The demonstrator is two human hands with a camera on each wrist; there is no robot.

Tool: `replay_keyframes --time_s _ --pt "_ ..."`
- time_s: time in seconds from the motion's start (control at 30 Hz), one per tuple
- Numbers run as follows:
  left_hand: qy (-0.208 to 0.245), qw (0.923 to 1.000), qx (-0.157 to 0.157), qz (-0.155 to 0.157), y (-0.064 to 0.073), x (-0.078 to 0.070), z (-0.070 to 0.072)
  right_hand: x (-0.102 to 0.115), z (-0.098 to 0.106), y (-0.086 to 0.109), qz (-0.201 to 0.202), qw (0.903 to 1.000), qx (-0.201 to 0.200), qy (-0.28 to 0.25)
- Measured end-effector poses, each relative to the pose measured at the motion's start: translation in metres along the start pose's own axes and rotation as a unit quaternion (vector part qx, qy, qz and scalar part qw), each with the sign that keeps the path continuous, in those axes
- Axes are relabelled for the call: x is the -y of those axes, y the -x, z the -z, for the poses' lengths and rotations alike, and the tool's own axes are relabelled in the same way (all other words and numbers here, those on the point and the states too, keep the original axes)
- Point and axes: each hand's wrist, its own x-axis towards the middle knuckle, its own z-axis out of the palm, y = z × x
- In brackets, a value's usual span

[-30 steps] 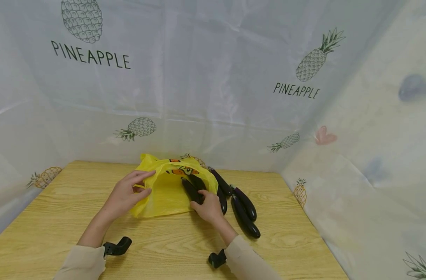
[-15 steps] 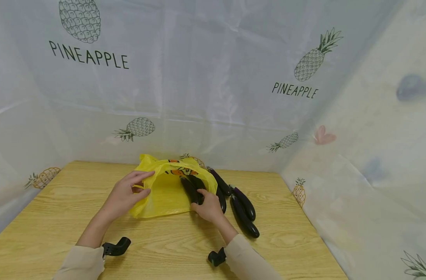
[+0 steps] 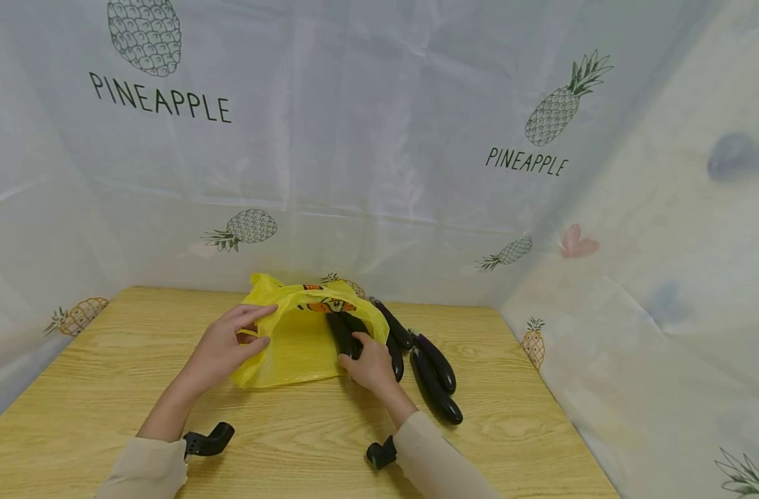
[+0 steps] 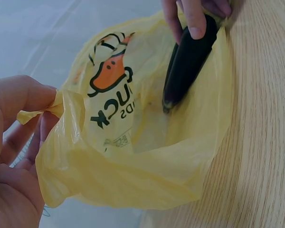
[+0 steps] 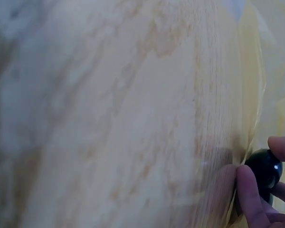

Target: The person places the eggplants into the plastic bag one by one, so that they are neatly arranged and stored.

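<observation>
A yellow plastic bag [image 3: 294,353] with a duck print lies on its side, its mouth facing me. My left hand [image 3: 220,346] holds the mouth's left edge; in the left wrist view its fingers pinch a gathered strip of the bag [image 4: 73,118]. Just inside the right part of the mouth, my right hand [image 3: 374,364] grips a dark eggplant [image 3: 339,334] by its near, rounded end. The stem end of this eggplant [image 4: 190,64] points into the bag. Another dark eggplant lies close alongside it, partly hidden. In the right wrist view, fingers and thumb surround the glossy end [image 5: 266,168].
Several more eggplants [image 3: 434,388] lie on the wooden table [image 3: 279,443] to the right of the bag, the nearest close beside my right hand. A pineapple-print sheet [image 3: 367,173] hangs behind the table and along both sides.
My right hand has pushed the eggplant slightly farther into the bag, and the right wrist has shifted a little left. My left hand keeps its hold on the bag's edge.
</observation>
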Motion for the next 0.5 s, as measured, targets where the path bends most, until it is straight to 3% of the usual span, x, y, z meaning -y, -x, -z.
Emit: replay_keyframes --time_s 0.5 --pt "0.009 0.9999 0.003 0.006 0.0004 0.0014 -0.0007 -0.0042 -0.0079 -0.0057 -0.004 0.9996 -0.027 -0.007"
